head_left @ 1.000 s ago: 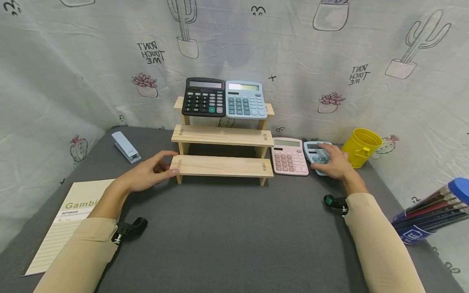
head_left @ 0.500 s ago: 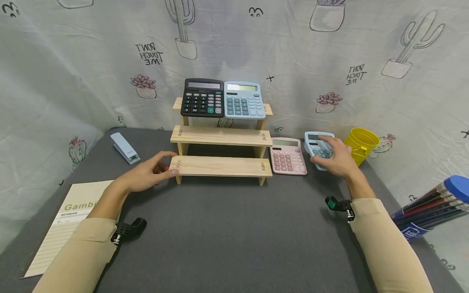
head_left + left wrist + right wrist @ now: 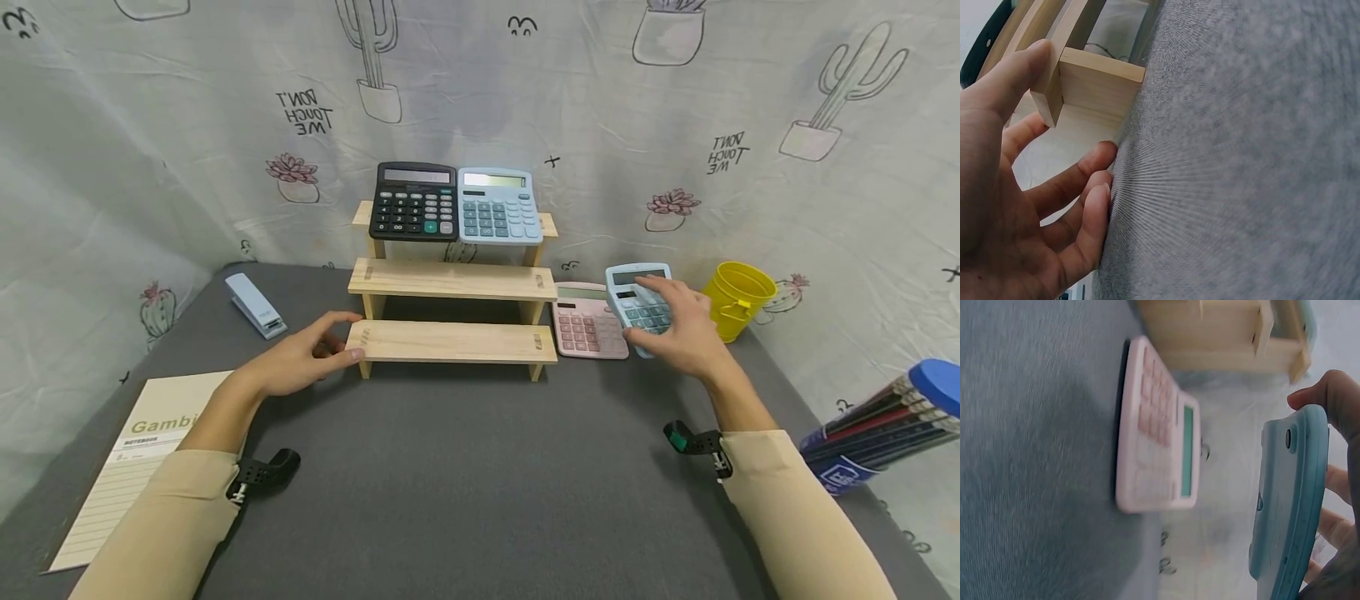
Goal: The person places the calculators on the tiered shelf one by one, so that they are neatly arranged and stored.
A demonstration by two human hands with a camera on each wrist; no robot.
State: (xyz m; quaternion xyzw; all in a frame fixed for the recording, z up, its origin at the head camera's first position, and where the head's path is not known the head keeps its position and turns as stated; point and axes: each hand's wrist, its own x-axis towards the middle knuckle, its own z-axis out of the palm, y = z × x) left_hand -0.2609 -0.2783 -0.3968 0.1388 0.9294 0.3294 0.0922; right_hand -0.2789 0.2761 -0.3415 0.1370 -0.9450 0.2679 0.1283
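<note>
My right hand [image 3: 678,329] grips a light blue calculator [image 3: 637,311] by its side edges, thumb at the near end. The right wrist view shows the calculator's underside [image 3: 1291,500] raised off the table, beside the pink calculator [image 3: 1154,437]. In the head view it overlaps the right edge of that pink calculator [image 3: 581,329], which lies on the table. My left hand [image 3: 307,358] pinches the left end of the lowest step of a three-tier wooden shelf [image 3: 450,342], thumb on one side and index finger on the other. A black calculator [image 3: 415,202] and another light blue calculator [image 3: 498,206] lean on the top tier.
A yellow bucket [image 3: 738,300] stands right of my right hand. Farther right is a tub of pencils [image 3: 877,433] with a blue lid. On the left lie a stapler [image 3: 256,305] and a notebook [image 3: 142,450], partly under my left forearm. A printed curtain [image 3: 480,92] hangs behind.
My right hand has lifted the light blue calculator from the table beside the bucket and carried it left towards the pink one. The left hand has stayed at the shelf.
</note>
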